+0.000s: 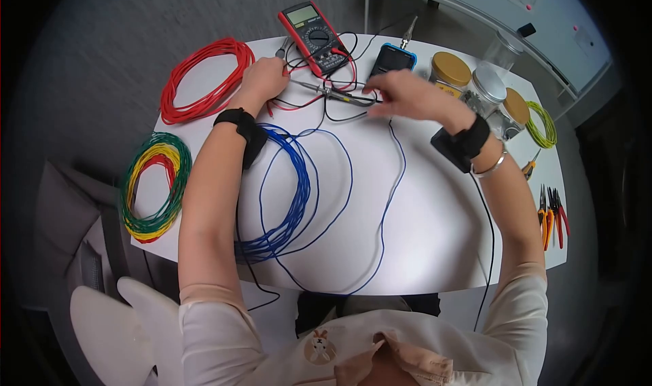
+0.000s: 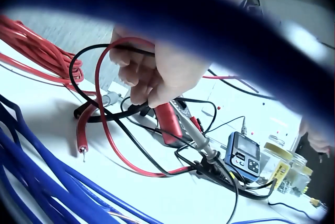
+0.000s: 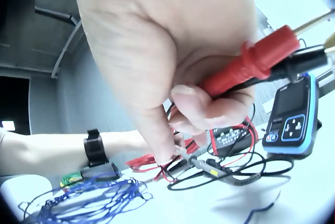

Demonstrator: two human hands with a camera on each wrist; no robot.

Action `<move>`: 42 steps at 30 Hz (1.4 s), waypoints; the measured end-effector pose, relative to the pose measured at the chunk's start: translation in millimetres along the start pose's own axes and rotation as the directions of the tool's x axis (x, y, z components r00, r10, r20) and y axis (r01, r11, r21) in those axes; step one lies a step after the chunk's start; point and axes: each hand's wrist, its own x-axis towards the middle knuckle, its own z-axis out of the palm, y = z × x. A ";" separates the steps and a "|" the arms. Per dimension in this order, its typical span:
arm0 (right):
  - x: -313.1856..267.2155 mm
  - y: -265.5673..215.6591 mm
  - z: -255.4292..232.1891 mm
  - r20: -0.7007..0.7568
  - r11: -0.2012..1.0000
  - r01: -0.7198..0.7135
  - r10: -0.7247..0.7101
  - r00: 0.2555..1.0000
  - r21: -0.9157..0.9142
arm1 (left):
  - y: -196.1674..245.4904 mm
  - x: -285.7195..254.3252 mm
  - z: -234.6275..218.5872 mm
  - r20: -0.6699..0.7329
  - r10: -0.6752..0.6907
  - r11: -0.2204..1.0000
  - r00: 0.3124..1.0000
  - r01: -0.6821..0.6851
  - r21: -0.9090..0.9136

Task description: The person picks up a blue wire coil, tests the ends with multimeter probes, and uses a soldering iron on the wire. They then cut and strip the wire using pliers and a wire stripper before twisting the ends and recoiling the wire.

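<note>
Item, right hand [image 3: 172, 41]: fingers curled, grasping 1 red probe [image 3: 267, 54] and 1 black probe [image 3: 306, 60] side by side, metal tips pointing out past my fingertips; light, I judge, stiff in the barrel, smooth enough to roll, best taken behind the flared collar, clear of the slender tips. Item, left hand [image 2: 178, 69]: thumb and fingers bent in, pinching, so far as I can see, the tip end of 1 grey-stemmed probe [image 2: 193, 130], its dark body sloping down toward the table; likely light, rigid and delicate at the nose, its cable soft and springy, a firmer hold being the thicker body. A black lead [image 2: 118, 115] runs up to these same fingertips; whether it too is gripped, I cannot tell. Beyond my fingers: 1 red-cased multimeter [image 1: 316, 38]; past the right fingers, 1 blue-edged handheld device [image 1: 394, 60], then lidded jars [image 1: 451, 69]. Beside my left fingers, outward, a red coil [image 1: 234, 48]; nearer my body than those fingers, a blue coil [image 1: 301, 189]. Surface: table [image 1: 435, 203], white, smooth-looking, its front edge curved. Room: grey wall [image 1: 170, 19] beyond the left fingers, whiteboard [image 1: 557, 60] beyond the right, pale chair [image 1: 109, 325] behind the left.
</note>
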 end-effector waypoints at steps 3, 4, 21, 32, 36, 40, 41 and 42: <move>12.9 -0.4 28.6 0.150 0.986 -0.047 0.071 0.986 -0.159 | 1.3 -0.6 3.9 0.071 -0.013 1.000 0.997 0.014 -0.012; 16.1 -2.4 34.0 0.180 0.975 -0.042 0.082 0.980 -0.217 | 0.7 -1.4 6.3 0.059 0.001 1.000 0.998 0.000 -0.015; 111.0 34.5 -29.7 -0.134 0.473 0.118 -0.465 0.875 -0.873 | 9.6 -5.2 -12.4 0.086 0.114 0.967 0.990 -0.131 0.217; 142.0 89.0 5.2 -0.153 0.655 0.070 -0.277 0.949 -0.752 | 25.1 -18.2 -14.7 0.134 0.095 0.989 0.986 -0.077 -0.130; 141.4 90.1 2.6 -0.143 0.636 0.098 -0.316 0.938 -0.766 | 32.3 -29.6 -20.2 0.075 0.135 0.986 0.988 -0.126 -0.111; 140.9 82.1 -6.6 -0.098 0.596 0.122 -0.323 0.941 -0.794 | 29.3 -32.0 -12.1 0.081 0.145 0.987 0.986 -0.138 -0.084; 139.8 77.0 -9.0 -0.120 0.627 0.112 -0.315 0.941 -0.771 | 28.5 -32.7 -10.6 0.094 0.145 0.987 0.985 -0.138 -0.078; 139.2 71.7 -10.5 -0.144 0.657 0.100 -0.306 0.941 -0.747 | 27.8 -32.2 -9.5 0.106 0.147 0.988 0.984 -0.140 -0.072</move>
